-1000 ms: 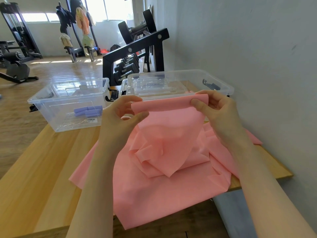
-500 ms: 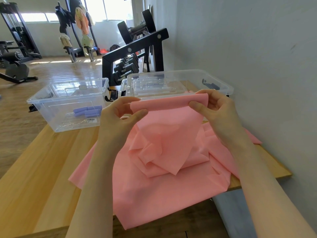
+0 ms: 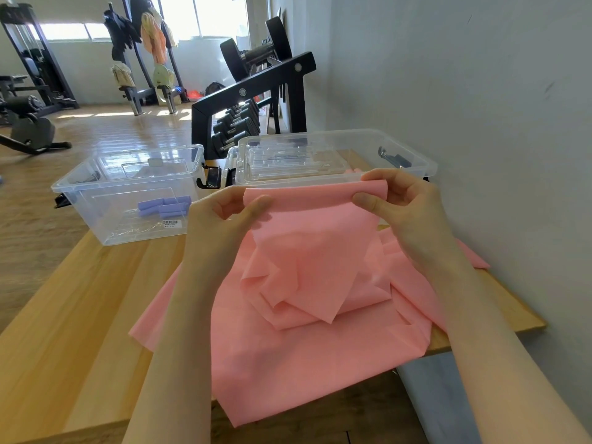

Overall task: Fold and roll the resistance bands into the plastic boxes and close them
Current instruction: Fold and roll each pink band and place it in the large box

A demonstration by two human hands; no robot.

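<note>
While the wide pink elastic resistance band [image 3: 307,283] lies rumpled over the wooden worktop [image 3: 80,299] before two clear plastic boxes [image 3: 128,193], my left hand [image 3: 224,219] and right hand [image 3: 400,203] each keep a pinching grip on its raised top edge, stretched level between them.

Two bare forearms, sleeveless up to the frame's lower edge; bare left hand [image 3: 221,225] and bare right hand [image 3: 407,209], no rings, watch or gloves.
</note>
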